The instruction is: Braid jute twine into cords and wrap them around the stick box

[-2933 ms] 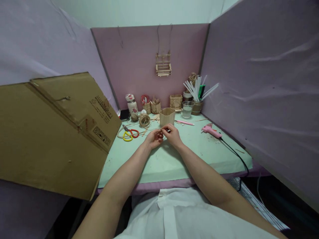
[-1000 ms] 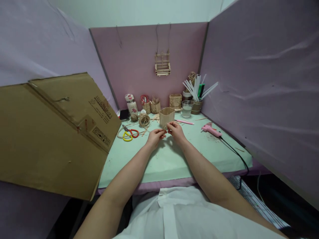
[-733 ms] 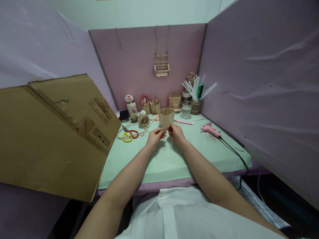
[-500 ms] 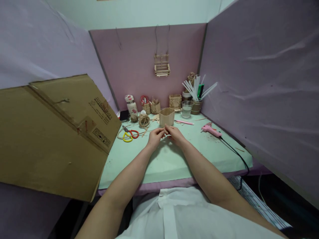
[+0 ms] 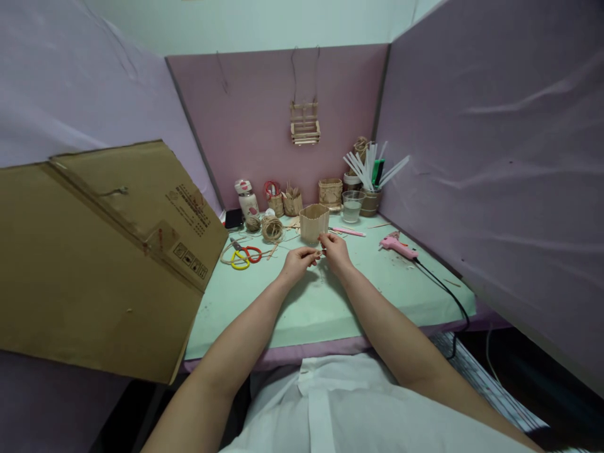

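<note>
My left hand [image 5: 301, 261] is closed in a pinch over the table, its fingertips close to those of my right hand. My right hand [image 5: 336, 250] is pinched too, slightly higher and to the right. Whatever sits between the fingertips is too small to make out. Just behind the hands stands a wooden-stick holder [image 5: 314, 222], open at the top, with wavy walls; neither hand clearly grips it. To the left of my left hand lie scissors [image 5: 246, 255] with red and yellow handles, beside a ball of twine [image 5: 272, 229].
A pink glue gun [image 5: 399, 246] with a black cord lies at the right. Behind are a pink pen [image 5: 349, 231], a cup of clear liquid [image 5: 352, 207], glue sticks [image 5: 365, 165] and a bottle [image 5: 246, 198]. A large cardboard sheet [image 5: 108, 264] leans at the left.
My right hand has shifted slightly right, and the fingertips of both hands have drawn a little apart and turned. The view has shifted slightly; the table things stay in place.
</note>
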Demonstrator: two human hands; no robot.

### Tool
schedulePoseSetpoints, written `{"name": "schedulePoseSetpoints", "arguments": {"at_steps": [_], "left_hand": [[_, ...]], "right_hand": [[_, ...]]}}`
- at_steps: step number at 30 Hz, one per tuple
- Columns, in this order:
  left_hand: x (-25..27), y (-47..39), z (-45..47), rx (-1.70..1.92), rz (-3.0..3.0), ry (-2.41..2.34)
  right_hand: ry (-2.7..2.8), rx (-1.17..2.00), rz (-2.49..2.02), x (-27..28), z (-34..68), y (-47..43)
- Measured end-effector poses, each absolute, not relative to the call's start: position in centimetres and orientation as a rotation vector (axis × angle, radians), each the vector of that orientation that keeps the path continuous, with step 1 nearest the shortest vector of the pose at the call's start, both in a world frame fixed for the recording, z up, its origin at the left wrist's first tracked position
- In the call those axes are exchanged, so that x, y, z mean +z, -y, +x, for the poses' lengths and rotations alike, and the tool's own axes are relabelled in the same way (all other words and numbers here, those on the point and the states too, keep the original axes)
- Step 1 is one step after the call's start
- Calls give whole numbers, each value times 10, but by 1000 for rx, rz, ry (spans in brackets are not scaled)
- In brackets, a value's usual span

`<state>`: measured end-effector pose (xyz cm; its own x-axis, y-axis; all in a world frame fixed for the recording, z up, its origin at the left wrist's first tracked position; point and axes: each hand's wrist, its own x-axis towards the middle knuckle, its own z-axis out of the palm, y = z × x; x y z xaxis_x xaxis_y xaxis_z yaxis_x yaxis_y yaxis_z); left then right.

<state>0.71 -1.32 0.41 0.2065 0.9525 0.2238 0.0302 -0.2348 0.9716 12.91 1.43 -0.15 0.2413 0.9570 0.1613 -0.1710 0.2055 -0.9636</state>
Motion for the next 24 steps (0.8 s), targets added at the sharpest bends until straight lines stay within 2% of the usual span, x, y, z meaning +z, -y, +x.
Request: {"name": "schedulePoseSetpoints", "arguments": {"at_steps": [8, 13, 16, 19, 24], "left_hand": [[1, 15, 9, 1127, 1616, -916], [-1, 10, 6, 1217, 1621, -957], [-2, 5, 2, 1342, 1551, -1073], [-3, -1, -3, 1439, 1491, -1182], [-2, -3, -6, 1484, 1484, -1250]], "right_hand": [[875, 1036, -1089, -6, 133, -18], [1072, 1052, -1250, -9, 133, -19], [1300, 773, -1373, -9, 132, -19], [1497, 439, -1244, -8, 129, -15], [1754, 250, -947, -5, 125, -5]]}}
